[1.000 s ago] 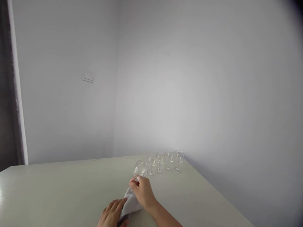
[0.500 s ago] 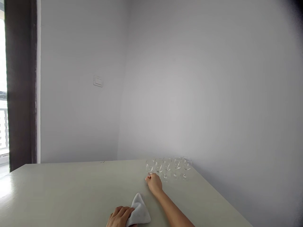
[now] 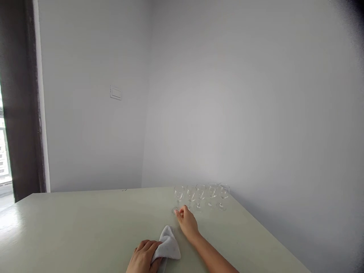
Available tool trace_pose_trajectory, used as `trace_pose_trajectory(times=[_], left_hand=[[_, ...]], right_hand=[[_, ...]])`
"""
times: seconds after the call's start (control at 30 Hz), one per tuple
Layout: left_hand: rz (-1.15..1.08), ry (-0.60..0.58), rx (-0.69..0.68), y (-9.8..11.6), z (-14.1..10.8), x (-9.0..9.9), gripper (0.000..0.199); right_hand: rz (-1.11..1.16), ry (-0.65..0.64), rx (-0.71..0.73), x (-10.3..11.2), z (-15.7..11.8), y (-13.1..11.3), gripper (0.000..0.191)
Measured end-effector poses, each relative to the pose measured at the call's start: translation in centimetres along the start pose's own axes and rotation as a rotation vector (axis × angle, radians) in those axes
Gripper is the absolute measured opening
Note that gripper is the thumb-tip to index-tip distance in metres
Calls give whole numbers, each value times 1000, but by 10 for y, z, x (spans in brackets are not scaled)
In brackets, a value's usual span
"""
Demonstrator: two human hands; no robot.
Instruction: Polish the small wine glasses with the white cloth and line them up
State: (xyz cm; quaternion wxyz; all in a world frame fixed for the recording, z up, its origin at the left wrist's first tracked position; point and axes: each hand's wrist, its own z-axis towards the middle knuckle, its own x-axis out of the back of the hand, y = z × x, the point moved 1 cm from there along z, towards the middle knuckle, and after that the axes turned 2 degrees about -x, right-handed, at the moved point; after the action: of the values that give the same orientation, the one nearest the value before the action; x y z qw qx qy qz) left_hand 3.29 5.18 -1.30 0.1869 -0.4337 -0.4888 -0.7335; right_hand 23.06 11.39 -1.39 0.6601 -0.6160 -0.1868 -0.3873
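My left hand (image 3: 144, 257) is closed on a white cloth (image 3: 170, 244) at the near edge of view, its fingers over the cloth's left side. My right hand (image 3: 187, 223) is beside the foot of the leftmost wine glass (image 3: 179, 192), thumb and index finger apart and nothing held between them. That clear stemmed glass stands upright on the table, its foot partly behind the fingertips. To its right stand several more upright wine glasses (image 3: 201, 191) in a row, the feet of the closer ones partly hidden by my right hand.
The pale, glossy table (image 3: 85, 227) meets the grey wall (image 3: 241, 113) behind and to the right. A light switch (image 3: 116, 93) is on the left wall. At far left is a dark door frame (image 3: 21, 113) with a bright opening.
My right hand has let go of the leftmost wine glass's stem and drawn slightly back and right. My left hand still holds the cloth. The camera view has shifted a little.
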Motion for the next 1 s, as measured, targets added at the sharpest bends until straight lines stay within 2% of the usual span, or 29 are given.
trace_pose_trajectory(times=[0.07,0.13,0.17,0.2,0.27,0.33,0.43,0.5,0.53,0.63,0.7,0.77,0.83,0.93,1.0], left_hand=[[-51,26,-3,0,-1,-1,31],[-136,68,6,-1,-1,-2,29],[-204,85,23,-2,-1,-2,28],[-278,93,45,-3,-1,-1,29],[-418,44,83,-1,-2,4,32],[-511,-79,97,4,-5,13,37],[-775,-290,78,13,-10,25,41],[-881,-298,110,12,-11,29,45],[-826,-250,156,8,-11,29,46],[-450,-70,323,-12,-12,29,55],[-235,61,344,-23,-17,32,61],[25,182,209,-26,-23,35,57],[308,197,-59,-23,-28,31,53],[493,39,-470,-19,-28,11,56],[526,-33,-616,-22,-23,-5,63]], right_hand=[[46,-97,169,7,-28,-5,29],[105,-226,358,14,-53,-11,48],[151,-280,409,18,-63,-12,55],[205,-319,422,22,-69,-13,52],[320,-364,353,32,-75,-15,24],[415,-398,252,43,-72,-16,12],[532,-415,156,57,-61,-17,23],[575,-363,86,64,-54,-16,35],[582,-325,51,66,-52,-14,38],[569,-242,-21,69,-53,-3,36],[562,-239,-44,66,-61,8,33],[562,-258,-60,60,-72,19,30],[570,-292,-77,49,-84,28,30],[543,-342,-61,31,-97,39,29],[475,-344,-3,20,-102,45,25]])
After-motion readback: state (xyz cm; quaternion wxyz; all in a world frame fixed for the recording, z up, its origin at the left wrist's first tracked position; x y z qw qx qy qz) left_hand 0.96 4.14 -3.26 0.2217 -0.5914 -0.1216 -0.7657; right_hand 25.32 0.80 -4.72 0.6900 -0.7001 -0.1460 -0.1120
